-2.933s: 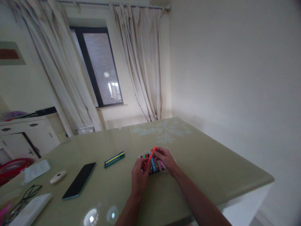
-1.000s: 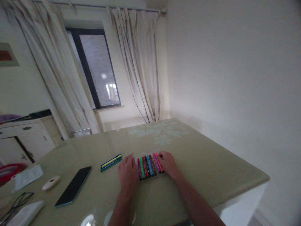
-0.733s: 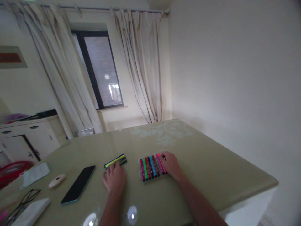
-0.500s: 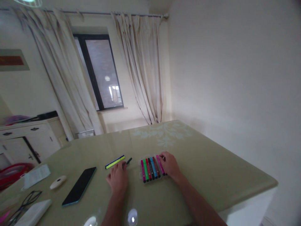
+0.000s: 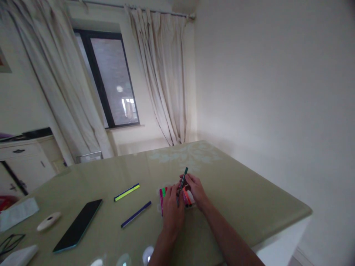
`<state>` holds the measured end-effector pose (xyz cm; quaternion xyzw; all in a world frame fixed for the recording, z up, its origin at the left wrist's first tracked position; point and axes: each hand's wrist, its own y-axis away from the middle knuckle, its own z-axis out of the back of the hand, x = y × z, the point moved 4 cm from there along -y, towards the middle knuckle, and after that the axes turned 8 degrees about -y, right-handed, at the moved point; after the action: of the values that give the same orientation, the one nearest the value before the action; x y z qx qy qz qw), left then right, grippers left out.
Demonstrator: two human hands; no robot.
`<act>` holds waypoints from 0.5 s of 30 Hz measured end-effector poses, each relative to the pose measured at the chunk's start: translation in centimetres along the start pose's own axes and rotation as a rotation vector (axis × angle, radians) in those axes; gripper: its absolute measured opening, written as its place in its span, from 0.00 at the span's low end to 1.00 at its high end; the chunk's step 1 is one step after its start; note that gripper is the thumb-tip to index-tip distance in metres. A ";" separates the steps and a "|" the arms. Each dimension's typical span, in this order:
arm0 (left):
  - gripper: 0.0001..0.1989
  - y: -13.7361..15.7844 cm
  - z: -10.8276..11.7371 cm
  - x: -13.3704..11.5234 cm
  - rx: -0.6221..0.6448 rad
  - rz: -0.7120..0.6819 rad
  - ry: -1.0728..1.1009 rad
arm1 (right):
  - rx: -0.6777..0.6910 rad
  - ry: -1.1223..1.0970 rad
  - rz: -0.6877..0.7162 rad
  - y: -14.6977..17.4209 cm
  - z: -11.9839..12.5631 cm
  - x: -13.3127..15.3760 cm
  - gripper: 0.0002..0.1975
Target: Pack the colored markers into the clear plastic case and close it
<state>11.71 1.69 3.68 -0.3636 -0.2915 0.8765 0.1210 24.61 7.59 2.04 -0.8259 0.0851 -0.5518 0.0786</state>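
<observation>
A dark green marker (image 5: 183, 180) is held upright at a slant over the clear plastic marker case (image 5: 159, 207). My right hand (image 5: 196, 189) pinches its upper part between thumb and fingers. My left hand (image 5: 174, 207) has its fingers closed around the lower part, and its back covers the middle of the case. Pink and green markers (image 5: 161, 195) show at the case's left side, while red and orange ones (image 5: 188, 195) lie at its right. Left of the hands, a yellow marker (image 5: 127, 192) and a dark blue marker (image 5: 135, 214) rest on the table.
A black phone (image 5: 79, 225) lies on the green-covered table (image 5: 235, 207), with a pale oval object (image 5: 48, 221), a pale sheet (image 5: 19, 214) and dark-framed glasses (image 5: 11, 243) farther left. The wall (image 5: 263, 111) runs along the right side.
My left hand has carried the dark green marker right, from beside the yellow marker to the case, uncovering the dark blue marker. My right hand now grips the green marker too. The view has turned slightly right.
</observation>
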 end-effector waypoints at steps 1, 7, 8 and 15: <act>0.16 0.3 0.5 0.5 0.040 -0.004 -0.079 | -0.027 -0.002 -0.003 -0.1 0.3 0.0 0.28; 0.19 3.0 7.3 8.7 0.214 0.319 -0.687 | -0.047 0.039 0.001 -0.4 0.2 -0.2 0.30; 0.18 3.4 8.3 10.2 0.248 0.370 -0.736 | -0.044 0.051 0.003 -0.4 0.1 -0.2 0.30; 0.14 1.6 10.0 14.9 0.394 0.401 -0.706 | -0.137 0.415 0.114 -0.8 2.2 1.0 0.27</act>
<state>-5.89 2.50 -0.04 -0.0615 -0.0662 0.9917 -0.0910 27.04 8.26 2.29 -0.6919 0.1833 -0.6975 0.0341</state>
